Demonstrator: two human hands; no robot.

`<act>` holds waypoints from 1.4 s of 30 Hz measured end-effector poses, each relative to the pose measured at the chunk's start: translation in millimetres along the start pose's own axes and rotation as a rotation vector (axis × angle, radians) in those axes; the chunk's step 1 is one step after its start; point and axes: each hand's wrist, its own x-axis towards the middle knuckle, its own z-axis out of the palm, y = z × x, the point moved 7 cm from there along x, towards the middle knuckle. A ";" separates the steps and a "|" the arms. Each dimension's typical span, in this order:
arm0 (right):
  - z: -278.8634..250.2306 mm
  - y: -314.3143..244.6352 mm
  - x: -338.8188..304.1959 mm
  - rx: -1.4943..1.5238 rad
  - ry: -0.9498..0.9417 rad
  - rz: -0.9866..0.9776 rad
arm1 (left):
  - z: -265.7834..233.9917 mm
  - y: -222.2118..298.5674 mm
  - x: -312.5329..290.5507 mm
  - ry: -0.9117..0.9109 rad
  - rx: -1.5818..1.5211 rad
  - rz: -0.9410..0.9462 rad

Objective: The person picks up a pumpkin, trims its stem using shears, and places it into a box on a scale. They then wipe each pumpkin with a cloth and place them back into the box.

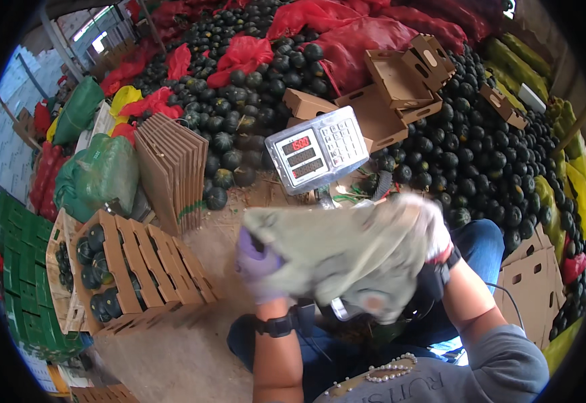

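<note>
Pale green cloth: motion-blurred, spread between both hands above the lap, hiding most of a dark squash beneath. Left hand, purple-gloved, and right hand: each grip clenched on cloth. Weighing scale just behind.

Head view: single fisheye, worn high, faces steeply down over forearms; scale close ahead, squash pile farther beyond.
</note>
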 end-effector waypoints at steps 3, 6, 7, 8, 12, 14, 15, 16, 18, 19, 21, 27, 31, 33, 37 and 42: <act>-45.5 67.8 -4.5 0.700 0.393 0.156 | 34.1 -0.4 -11.0 -0.187 0.225 -0.559; -23.8 60.0 -21.5 -0.805 0.506 0.086 | 15.9 -62.5 -9.4 -0.227 0.422 -0.460; 12.4 29.0 -17.4 -0.804 0.404 0.283 | 5.0 -72.9 -7.5 -0.195 0.435 -0.459; 7.9 25.3 -16.0 -0.813 0.407 0.282 | 14.9 -69.1 -7.6 -0.197 0.425 -0.458; 16.1 27.3 -26.7 0.417 0.340 0.102 | 14.5 -72.0 -9.0 -0.141 0.178 -0.297; -26.6 29.0 -36.5 -0.033 0.194 -0.321 | 26.3 -65.4 -0.8 -0.158 0.181 -0.164; -38.5 12.9 -40.9 -0.628 0.283 -0.376 | 36.3 -77.4 -6.5 -0.359 0.374 -0.482; -32.0 -5.1 -40.4 -0.695 0.384 -0.418 | 34.1 -87.5 -23.0 -0.550 0.578 -0.804; -17.1 -42.5 -43.4 -0.836 0.559 -0.458 | 52.5 -72.0 -36.2 -0.595 0.349 -0.812; -13.2 -48.8 -44.4 -0.907 0.591 -0.436 | 66.7 -66.3 -46.5 -0.631 0.124 -0.818; -4.6 -58.5 -44.6 -1.039 0.618 -0.386 | 90.6 -66.9 -64.8 -0.596 -0.161 -0.853; -13.8 -63.5 -42.3 -1.263 0.514 0.027 | 58.7 -80.2 -43.7 -0.325 -0.460 -0.459; -79.5 -62.7 -32.4 -0.745 0.358 -0.065 | -31.4 -28.3 -2.7 -0.022 -0.267 -0.233; -65.7 -80.4 -32.5 -1.144 0.507 -0.230 | -53.4 -18.3 -0.1 0.065 -0.342 -0.193; -41.1 -82.5 -41.9 -1.373 0.455 -0.321 | -64.9 36.6 -9.8 0.199 -0.395 -0.187; -15.0 -106.4 -43.6 -1.281 0.380 -0.385 | -92.8 74.9 -21.0 0.306 -0.175 -0.025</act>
